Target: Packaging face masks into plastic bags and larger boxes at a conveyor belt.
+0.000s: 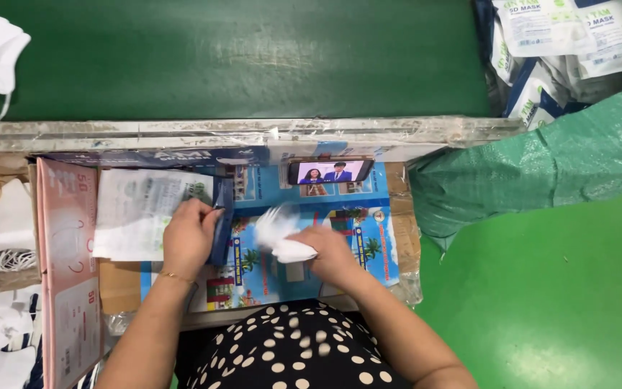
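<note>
My left hand [188, 234] grips the open end of a white and blue mask pouch [138, 216] that lies on the worktop. My right hand [332, 252] holds a folded white face mask [282, 234], blurred by motion, just right of the pouch's blue edge [222, 223]. Both hands work over a colourful printed sheet [368, 245] covering the worktop.
A phone [329, 171] showing a video leans at the back of the worktop. A pink box [66, 274] stands at the left, with loose white masks [8, 223] beyond it. A green conveyor belt [239, 57] runs behind; filled pouches [563, 36] and a green sack [541, 166] sit right.
</note>
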